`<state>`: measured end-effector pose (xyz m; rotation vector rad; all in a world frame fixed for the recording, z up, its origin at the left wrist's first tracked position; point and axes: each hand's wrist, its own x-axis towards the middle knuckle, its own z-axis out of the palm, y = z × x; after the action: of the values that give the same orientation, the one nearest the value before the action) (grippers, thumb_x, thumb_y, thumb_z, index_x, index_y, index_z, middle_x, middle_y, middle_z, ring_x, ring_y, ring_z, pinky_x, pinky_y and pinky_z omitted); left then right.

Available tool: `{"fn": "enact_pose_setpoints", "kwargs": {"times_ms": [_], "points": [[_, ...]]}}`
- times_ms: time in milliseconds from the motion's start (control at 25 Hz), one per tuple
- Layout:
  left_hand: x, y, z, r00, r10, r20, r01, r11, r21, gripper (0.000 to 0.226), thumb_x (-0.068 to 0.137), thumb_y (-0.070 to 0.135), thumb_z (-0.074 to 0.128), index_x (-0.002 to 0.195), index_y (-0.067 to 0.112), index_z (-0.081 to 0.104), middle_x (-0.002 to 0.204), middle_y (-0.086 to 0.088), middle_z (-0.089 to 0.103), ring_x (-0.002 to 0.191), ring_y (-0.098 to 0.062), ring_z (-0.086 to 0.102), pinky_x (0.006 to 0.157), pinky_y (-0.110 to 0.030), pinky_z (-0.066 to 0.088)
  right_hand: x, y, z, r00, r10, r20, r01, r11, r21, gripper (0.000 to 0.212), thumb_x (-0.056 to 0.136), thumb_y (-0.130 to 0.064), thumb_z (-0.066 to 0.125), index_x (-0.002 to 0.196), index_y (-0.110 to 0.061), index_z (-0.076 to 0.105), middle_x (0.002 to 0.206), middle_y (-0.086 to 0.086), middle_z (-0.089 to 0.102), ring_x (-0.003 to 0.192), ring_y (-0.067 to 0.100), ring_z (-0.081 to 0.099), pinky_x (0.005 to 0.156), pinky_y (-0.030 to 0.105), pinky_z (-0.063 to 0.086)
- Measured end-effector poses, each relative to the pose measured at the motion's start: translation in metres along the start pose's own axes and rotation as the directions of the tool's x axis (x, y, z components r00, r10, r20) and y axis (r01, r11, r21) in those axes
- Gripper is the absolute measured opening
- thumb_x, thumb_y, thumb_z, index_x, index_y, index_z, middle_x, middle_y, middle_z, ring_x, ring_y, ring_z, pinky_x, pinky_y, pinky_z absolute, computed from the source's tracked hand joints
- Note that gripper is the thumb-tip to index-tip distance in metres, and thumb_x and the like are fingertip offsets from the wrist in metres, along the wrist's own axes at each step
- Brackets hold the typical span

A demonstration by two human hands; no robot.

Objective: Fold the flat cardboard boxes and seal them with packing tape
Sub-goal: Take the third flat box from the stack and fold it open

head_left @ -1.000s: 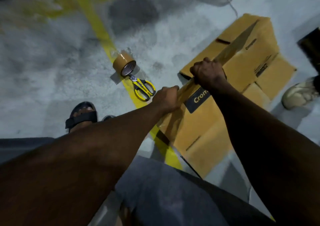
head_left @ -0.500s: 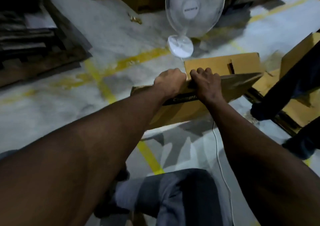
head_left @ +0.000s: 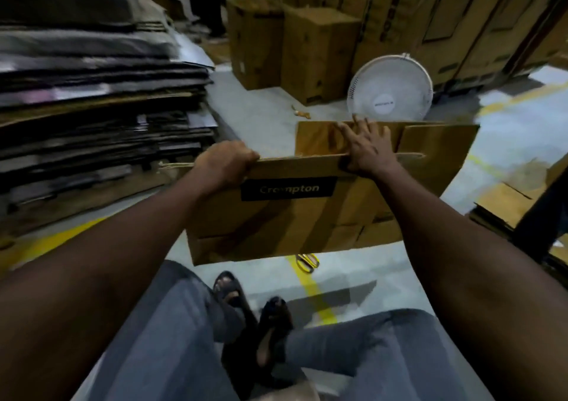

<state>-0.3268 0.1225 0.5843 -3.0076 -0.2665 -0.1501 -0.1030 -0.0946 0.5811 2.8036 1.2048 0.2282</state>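
Brown cardboard box [head_left: 307, 216] held up off the floor ahead of my knees, near side facing me; black label [head_left: 288, 188] on it reads "Crompton" in pale letters, one letter smudged. Left hand [head_left: 226, 164] fisted tight over the top edge near the left corner, knuckles up. Right hand [head_left: 367, 148] lies flat, fingers spread, across the top edge with fingertips reaching onto the raised far flap [head_left: 436, 142]; not a closed grip. Both forearms stretched forward. White fan [head_left: 390, 88] stands behind the box; small writing on its hub, too blurred to read. Scissors [head_left: 307, 262] with yellow handles on the floor, just under the box.
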Motion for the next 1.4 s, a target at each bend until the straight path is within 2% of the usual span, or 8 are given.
{"fn": "enact_pose_setpoints", "kwargs": {"times_ms": [120, 200, 320, 400, 680, 840, 1120, 1400], "points": [[-0.051, -0.059, -0.013, 0.998, -0.057, -0.007, 0.058, 0.992, 0.109, 0.022, 0.089, 0.018, 0.058, 0.111, 0.018, 0.063, 0.095, -0.011, 0.065, 0.09, -0.032, 0.063, 0.065, -0.035, 0.043, 0.024, -0.063, -0.024, 0.992, -0.115, 0.048, 0.112, 0.991, 0.074, 0.112, 0.074, -0.045, 0.077, 0.151, -0.044, -0.004, 0.164, 0.011, 0.0, 0.15, 0.038, 0.001, 0.116, 0.064, 0.006], [-0.081, -0.091, -0.022, 0.995, -0.099, -0.022, 0.101, 0.981, 0.164, 0.021, 0.09, 0.018, 0.058, 0.111, 0.02, 0.062, 0.094, -0.008, 0.066, 0.089, -0.029, 0.064, 0.067, -0.037, 0.046, 0.035, -0.102, -0.038, 0.983, -0.165, 0.078, 0.157, 0.982, 0.103, 0.104, 0.075, -0.044, 0.076, 0.152, -0.042, 0.005, 0.161, 0.013, 0.017, 0.148, 0.038, 0.014, 0.115, 0.064, 0.009], [-0.116, -0.132, -0.029, 0.979, -0.201, -0.041, 0.204, 0.969, 0.138, 0.031, 0.087, 0.02, 0.063, 0.118, 0.022, 0.062, 0.102, -0.01, 0.067, 0.096, -0.031, 0.064, 0.072, -0.039, 0.049, 0.043, -0.169, -0.046, 0.967, -0.255, -0.028, 0.256, 0.965, 0.056, 0.039, 0.084, -0.032, 0.069, 0.121, -0.025, 0.057, 0.121, 0.01, 0.061, 0.111, 0.028, 0.056, 0.098, 0.052, 0.046], [-0.136, -0.161, -0.025, 0.945, -0.326, -0.024, 0.327, 0.942, 0.073, 0.033, 0.084, 0.02, 0.063, 0.117, 0.023, 0.063, 0.103, -0.01, 0.067, 0.098, -0.032, 0.063, 0.071, -0.039, 0.048, 0.047, -0.221, -0.041, 0.944, -0.29, -0.159, 0.302, 0.952, 0.057, 0.01, 0.087, -0.021, 0.066, 0.097, -0.019, 0.064, 0.099, 0.005, 0.063, 0.089, 0.024, 0.058, 0.077, 0.044, 0.054], [-0.166, -0.207, 0.026, 0.804, -0.586, -0.102, 0.58, 0.81, -0.08, 0.013, 0.088, 0.02, 0.054, 0.098, 0.023, 0.061, 0.084, -0.001, 0.059, 0.084, -0.025, 0.061, 0.062, -0.033, 0.036, 0.082, -0.353, -0.015, 0.818, -0.395, -0.418, 0.462, 0.884, 0.07, 0.013, 0.085, -0.019, 0.068, 0.097, -0.017, 0.063, 0.09, 0.006, 0.057, 0.078, 0.029, 0.054, 0.069, 0.038, 0.04], [-0.153, -0.212, 0.065, 0.774, -0.617, -0.146, 0.612, 0.787, -0.08, 0.026, 0.091, 0.014, 0.051, 0.109, 0.027, 0.063, 0.095, -0.004, 0.065, 0.087, -0.024, 0.061, 0.061, -0.032, 0.034, 0.097, -0.382, 0.039, 0.829, -0.298, -0.473, 0.42, 0.89, 0.176, 0.016, 0.074, -0.016, 0.072, 0.083, -0.016, 0.059, 0.085, 0.008, 0.057, 0.076, 0.033, 0.057, 0.064, 0.036, 0.035], [-0.169, -0.204, 0.17, 0.75, -0.661, -0.016, 0.66, 0.749, -0.055, 0.023, 0.08, 0.015, 0.056, 0.097, 0.024, 0.068, 0.09, -0.006, 0.07, 0.087, -0.033, 0.063, 0.062, -0.033, 0.038, 0.082, -0.401, 0.171, 0.88, -0.22, -0.421, 0.391, 0.839, 0.379, 0.015, 0.071, -0.018, 0.07, 0.08, -0.017, 0.059, 0.087, 0.005, 0.056, 0.085, 0.032, 0.049, 0.076, 0.039, 0.035], [-0.181, -0.222, 0.235, 0.657, -0.752, 0.055, 0.753, 0.653, -0.08, 0.022, 0.085, 0.011, 0.056, 0.099, 0.023, 0.069, 0.086, -0.008, 0.071, 0.084, -0.032, 0.064, 0.062, -0.031, 0.036, 0.097, -0.42, 0.215, 0.905, -0.343, -0.251, 0.414, 0.846, 0.336, 0.017, 0.08, -0.019, 0.069, 0.096, -0.018, 0.065, 0.1, 0.005, 0.064, 0.105, 0.034, 0.05, 0.09, 0.043, 0.035]]}}
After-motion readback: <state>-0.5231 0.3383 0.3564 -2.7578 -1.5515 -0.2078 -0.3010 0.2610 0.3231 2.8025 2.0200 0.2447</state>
